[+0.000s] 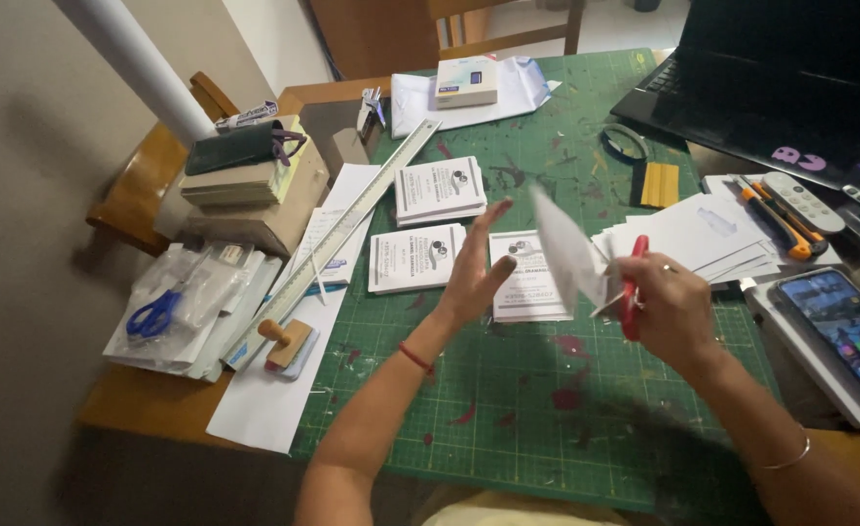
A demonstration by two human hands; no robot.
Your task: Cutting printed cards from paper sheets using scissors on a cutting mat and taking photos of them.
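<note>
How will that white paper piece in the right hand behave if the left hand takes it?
The white paper piece looks thin and is blurred mid-air, so it is probably light and floppy. The right hand holds it together with red-handled scissors, so it may slip. The left hand is open, apart from it.

Three stacks of printed white cards lie on the green cutting mat (547, 409): one (440, 189) at its far side, one (416, 257) nearer, one (530, 278) right of that. Two pairs of scissors show: blue-handled (154, 314) left of the mat, red-handled (633, 284) above it. One long ruler (337, 239), one laptop (771, 88), one phone (854, 331).
</note>
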